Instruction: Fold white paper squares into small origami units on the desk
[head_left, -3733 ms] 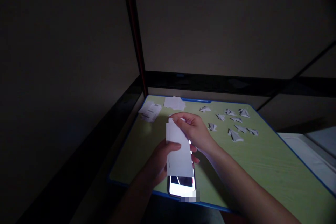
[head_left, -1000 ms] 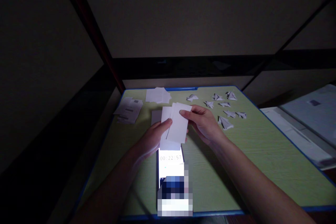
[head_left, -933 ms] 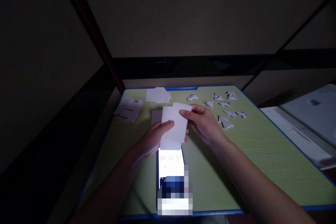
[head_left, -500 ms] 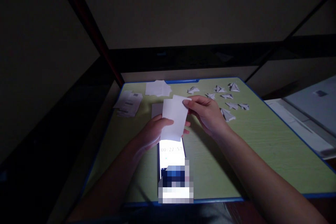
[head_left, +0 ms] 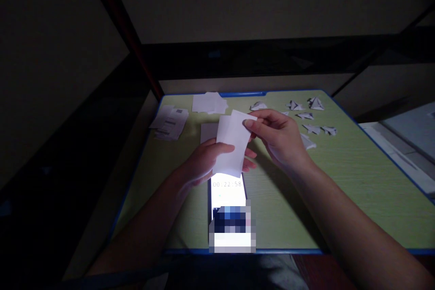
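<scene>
Both my hands hold a folded white sheet of paper (head_left: 233, 144) above a green table (head_left: 340, 181) with a blue rim. My left hand (head_left: 207, 163) grips its lower left edge, thumb on top. My right hand (head_left: 277, 138) pinches its upper right corner between thumb and forefinger. The sheet is folded lengthwise, and its two layers are slightly offset at the top. A lit phone (head_left: 228, 208) lies on the table just under the paper, showing a timer.
Several small folded paper planes (head_left: 311, 118) lie at the back right. A stack of white sheets (head_left: 209, 102) sits at the back, printed slips (head_left: 170, 122) at the back left, and a grey sheet (head_left: 208, 132) behind my left hand. Dark frame bars surround the table.
My view has tilted down a little, so the table sits higher in the picture. The sheet's layers have closed closer together, with both hands keeping hold. The phone timer has advanced a second.
</scene>
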`<control>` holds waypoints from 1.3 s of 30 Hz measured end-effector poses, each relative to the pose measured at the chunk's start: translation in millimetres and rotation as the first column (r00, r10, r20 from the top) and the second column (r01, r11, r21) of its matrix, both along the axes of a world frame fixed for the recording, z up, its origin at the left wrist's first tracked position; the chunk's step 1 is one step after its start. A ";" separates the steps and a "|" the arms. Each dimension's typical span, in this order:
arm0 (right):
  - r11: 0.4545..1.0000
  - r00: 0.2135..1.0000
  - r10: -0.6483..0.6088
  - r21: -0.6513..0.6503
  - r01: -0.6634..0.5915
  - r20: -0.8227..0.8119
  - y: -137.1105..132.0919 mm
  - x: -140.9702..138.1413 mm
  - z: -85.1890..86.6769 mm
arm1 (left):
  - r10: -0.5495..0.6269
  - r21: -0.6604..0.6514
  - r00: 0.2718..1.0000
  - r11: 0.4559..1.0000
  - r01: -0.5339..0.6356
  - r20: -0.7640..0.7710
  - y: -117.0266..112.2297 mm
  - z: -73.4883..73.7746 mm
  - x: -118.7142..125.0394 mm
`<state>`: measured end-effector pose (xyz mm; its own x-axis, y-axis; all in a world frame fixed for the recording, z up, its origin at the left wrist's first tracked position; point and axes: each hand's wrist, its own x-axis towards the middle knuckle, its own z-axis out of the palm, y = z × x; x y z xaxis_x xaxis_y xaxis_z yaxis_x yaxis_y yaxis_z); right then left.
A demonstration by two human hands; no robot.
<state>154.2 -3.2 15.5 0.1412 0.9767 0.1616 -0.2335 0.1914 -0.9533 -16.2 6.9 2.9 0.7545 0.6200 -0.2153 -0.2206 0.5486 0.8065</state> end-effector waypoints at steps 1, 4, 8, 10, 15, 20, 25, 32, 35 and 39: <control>1.000 1.000 0.005 -0.010 -0.006 -0.010 -0.1 0.6 0.2 | 0.000 0.007 1.000 1.000 0.000 0.003 0.3 -0.5 -0.1; 0.999 1.000 0.008 -0.037 -0.009 -0.015 -0.2 2.3 0.5 | 0.003 0.029 1.000 1.000 -0.003 -0.005 1.3 -2.2 -0.7; 0.999 0.999 -0.021 -0.048 0.023 0.025 -0.4 2.1 0.8 | 0.018 0.047 0.999 0.999 -0.016 -0.046 1.2 -2.5 -0.7; 0.998 0.998 -0.039 -0.042 0.041 0.039 0.1 2.1 1.2 | 0.027 0.052 0.998 0.998 -0.023 -0.064 0.8 -1.4 -0.5; 0.987 0.987 -0.158 -0.018 0.159 0.029 5.1 18.4 4.0 | 0.011 0.042 0.993 0.999 -0.006 -0.116 1.9 1.1 -0.6; 0.973 0.970 -0.219 0.054 0.225 -0.102 10.5 53.2 10.8 | 0.032 -0.057 0.999 0.998 -0.029 0.041 7.1 0.3 -3.3; 0.997 0.993 -0.060 -0.048 0.055 -0.099 8.9 54.9 13.5 | 0.027 -0.088 0.993 0.996 -0.017 0.113 10.9 0.5 -6.0; 0.996 0.999 -0.042 -0.078 0.043 0.010 -2.3 7.0 9.5 | 0.010 -0.044 1.000 0.999 -0.010 -0.005 5.7 1.3 -3.1; 0.997 0.993 -0.058 -0.038 0.062 0.103 -5.1 -2.5 5.4 | 0.010 0.001 0.997 1.000 -0.010 -0.081 2.8 2.0 -2.3; 0.994 0.979 -0.113 0.016 0.112 0.169 -5.0 -3.3 0.4 | 0.027 0.050 0.992 0.999 -0.021 -0.122 1.0 2.2 -2.2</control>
<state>150.9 -8.2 15.8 0.2203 0.9550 0.1987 -0.0458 0.2136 -0.9759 -18.4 7.9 5.2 0.7093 0.6493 -0.2742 -0.1312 0.5039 0.8537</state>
